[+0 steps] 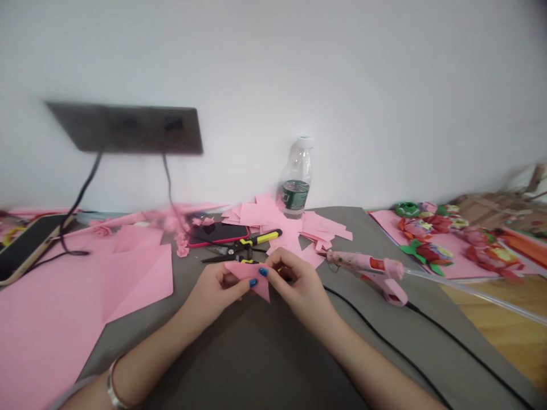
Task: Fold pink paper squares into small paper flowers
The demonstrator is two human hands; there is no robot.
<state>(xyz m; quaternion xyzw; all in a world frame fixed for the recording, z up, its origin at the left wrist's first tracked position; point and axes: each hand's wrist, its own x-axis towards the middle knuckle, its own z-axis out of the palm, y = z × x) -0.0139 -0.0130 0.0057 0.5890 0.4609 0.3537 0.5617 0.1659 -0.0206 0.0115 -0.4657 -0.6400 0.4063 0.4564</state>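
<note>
My left hand (216, 289) and my right hand (301, 282) pinch a folded piece of pink paper (260, 283) between them, just above the grey table mat (273, 364). Part of the paper is hidden by my fingers. Just beyond my hands lie yellow-and-black handled scissors (241, 250), their blades pointing left. Loose pink paper squares (290, 230) are heaped behind them. A pink hot glue gun (371, 273) lies to the right of my right hand, with a long glue stick (465, 293) extending right from it.
A black phone in a red case (217, 233) lies at the back, and a water bottle (296, 179) stands against the wall. Large pink sheets (55, 319) cover the left side. Finished paper flowers (427, 239) sit on a pink board at right. Black cables (384, 341) cross the mat.
</note>
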